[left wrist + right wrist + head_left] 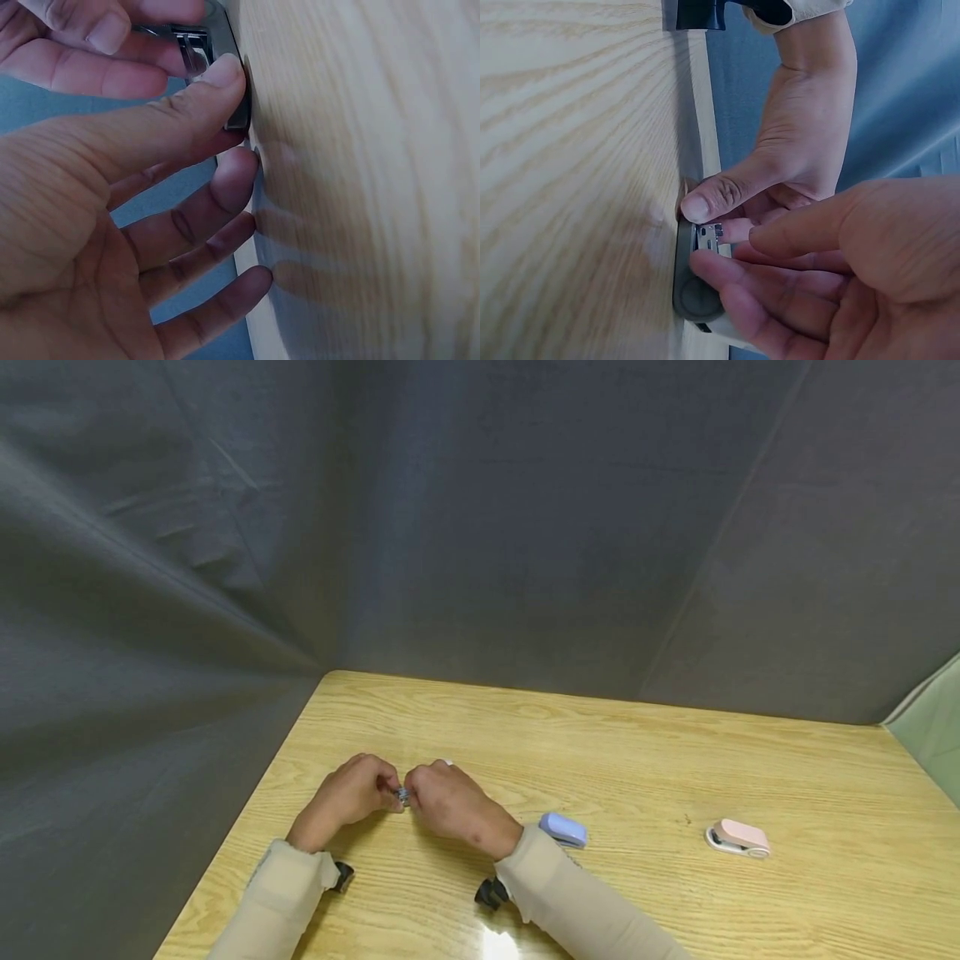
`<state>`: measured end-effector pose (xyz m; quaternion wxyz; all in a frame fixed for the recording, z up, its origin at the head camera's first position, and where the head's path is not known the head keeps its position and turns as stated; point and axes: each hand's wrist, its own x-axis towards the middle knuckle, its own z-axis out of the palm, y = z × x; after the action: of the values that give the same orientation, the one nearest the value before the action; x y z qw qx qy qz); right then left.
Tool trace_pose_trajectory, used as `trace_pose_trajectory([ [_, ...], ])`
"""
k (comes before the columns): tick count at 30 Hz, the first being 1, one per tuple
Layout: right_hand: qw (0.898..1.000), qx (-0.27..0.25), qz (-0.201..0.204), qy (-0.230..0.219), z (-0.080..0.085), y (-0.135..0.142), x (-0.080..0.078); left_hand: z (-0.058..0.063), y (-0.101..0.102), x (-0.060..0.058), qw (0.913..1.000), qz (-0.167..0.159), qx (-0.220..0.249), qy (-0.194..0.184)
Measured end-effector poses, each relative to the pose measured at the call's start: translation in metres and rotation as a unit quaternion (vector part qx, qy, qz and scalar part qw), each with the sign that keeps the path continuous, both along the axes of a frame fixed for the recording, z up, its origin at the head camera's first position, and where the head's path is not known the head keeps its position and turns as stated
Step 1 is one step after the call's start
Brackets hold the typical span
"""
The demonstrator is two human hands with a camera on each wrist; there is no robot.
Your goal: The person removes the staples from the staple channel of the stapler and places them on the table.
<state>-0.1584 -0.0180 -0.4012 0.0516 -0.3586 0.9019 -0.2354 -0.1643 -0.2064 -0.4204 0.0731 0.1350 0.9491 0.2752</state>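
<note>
Both hands meet over a small stapler (402, 797) with a grey base, at the left part of the table. My left hand (348, 795) pinches the front end of the base, thumb (199, 101) on top; its other fingers spread down to the tabletop. My right hand (456, 800) holds the stapler farther back, fingertips (712, 266) beside the exposed metal staple channel (707, 238). The round hinge end (699, 298) shows below these fingers, close against the wood. Much of the stapler is hidden behind the hands.
A blue stapler (564, 830) lies just beyond the right forearm. Farther right lies a pink stapler (738, 837) with a white base. The wooden table (615, 743) ends at a dark cloth (525, 527) at the back and on the left.
</note>
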Motion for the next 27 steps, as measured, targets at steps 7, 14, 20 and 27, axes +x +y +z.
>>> trace_pose_trajectory([
  [7,1.0,-0.011,-0.017,-0.023,-0.0027,-0.0015,0.0003,-0.0006,0.0002,0.0017,1.0,-0.001,0.0,0.002],
  [14,0.999,-0.037,-0.02,-0.025,-0.0024,-0.0012,0.0003,0.0006,-0.0007,0.0014,1.0,-0.006,0.002,0.002],
  [20,0.999,-0.038,-0.025,-0.003,-0.0043,-0.0032,-0.0017,0.0008,-0.0007,-0.0013,1.0,-0.001,-0.002,-0.001],
  [27,0.999,-0.046,-0.025,0.009,-0.0073,-0.0048,-0.0043,0.0021,0.0,-0.0013,1.0,-0.007,-0.004,0.002],
])
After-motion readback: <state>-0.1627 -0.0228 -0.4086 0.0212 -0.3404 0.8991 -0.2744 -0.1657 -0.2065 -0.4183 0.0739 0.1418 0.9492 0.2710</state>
